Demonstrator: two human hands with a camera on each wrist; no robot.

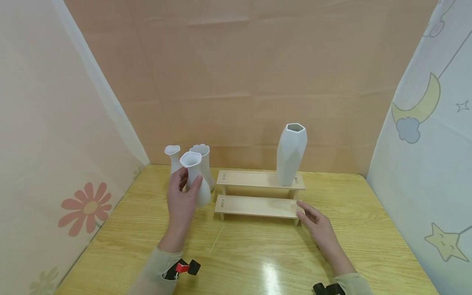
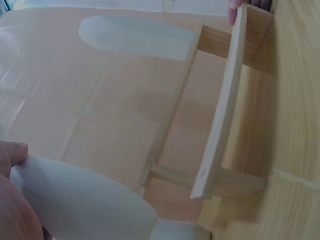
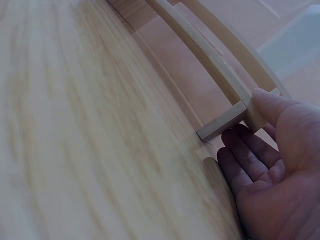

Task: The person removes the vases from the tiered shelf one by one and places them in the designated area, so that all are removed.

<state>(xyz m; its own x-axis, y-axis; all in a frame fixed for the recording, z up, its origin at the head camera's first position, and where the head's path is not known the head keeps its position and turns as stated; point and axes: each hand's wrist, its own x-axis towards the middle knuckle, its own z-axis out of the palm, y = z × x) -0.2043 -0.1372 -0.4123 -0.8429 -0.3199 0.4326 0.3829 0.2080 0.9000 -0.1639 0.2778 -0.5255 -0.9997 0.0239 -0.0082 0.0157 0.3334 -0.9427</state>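
Note:
My left hand (image 1: 180, 200) grips a white vase (image 1: 200, 190) with a flared, wavy rim, thumb on one side and fingers on the other. The vase tilts a little, in front of two other white vases. In the left wrist view its smooth body (image 2: 85, 200) fills the lower left. My right hand (image 1: 318, 227) is at the right end of a two-step wooden stand (image 1: 258, 207), holding the lower step by its end. In the right wrist view the thumb (image 3: 272, 102) lies at the board's corner and the fingers bend in beside the leg.
A tall faceted white vase (image 1: 291, 155) stands on the right part of the upper step (image 1: 250, 179). Left of the stand are a slim-necked white vase (image 1: 173, 157) and a scallop-rimmed one (image 1: 205, 164). Fabric walls border the wooden table (image 1: 236, 262) at the back and sides.

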